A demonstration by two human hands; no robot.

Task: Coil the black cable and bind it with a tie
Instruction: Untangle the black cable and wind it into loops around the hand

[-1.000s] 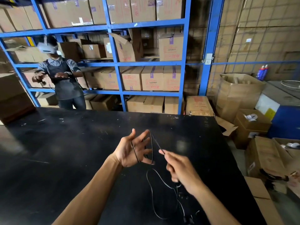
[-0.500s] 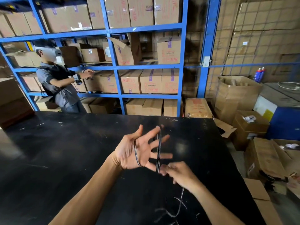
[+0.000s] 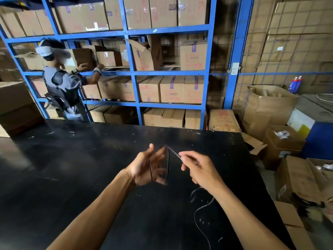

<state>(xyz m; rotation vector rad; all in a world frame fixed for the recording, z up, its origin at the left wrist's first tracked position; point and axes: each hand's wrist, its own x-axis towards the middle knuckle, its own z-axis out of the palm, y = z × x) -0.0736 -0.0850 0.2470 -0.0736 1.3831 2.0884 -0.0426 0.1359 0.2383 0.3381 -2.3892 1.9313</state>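
**Another loop goes over the fingers**

Right hand (image 3: 200,170) has swung up and out to the right since half a second ago, when it sat low under the left palm, and the strand now runs taut on a slant instead of straight up and down. It pinches the black cable (image 3: 168,165) between thumb and fingertips, the other fingers curled in. Left hand (image 3: 147,168) is held up, palm toward the right hand, fingers spread and slightly bent, with the cable wound around them: 1 pass shows across the palm, another down past the fingertips. Motion blur there, so the count of loops is probably 2, no firmer than that. From the top of the left fingers the strand crosses to the right hand's pinch. Below the right wrist the loose tail trails in a wavy line over the black table (image 3: 72,177). Beyond the table's far edge, a second person (image 3: 63,87) reaches both hands toward a box on the blue shelving (image 3: 133,73), which is packed with cardboard boxes (image 3: 171,89). More open boxes crowd the floor at right.
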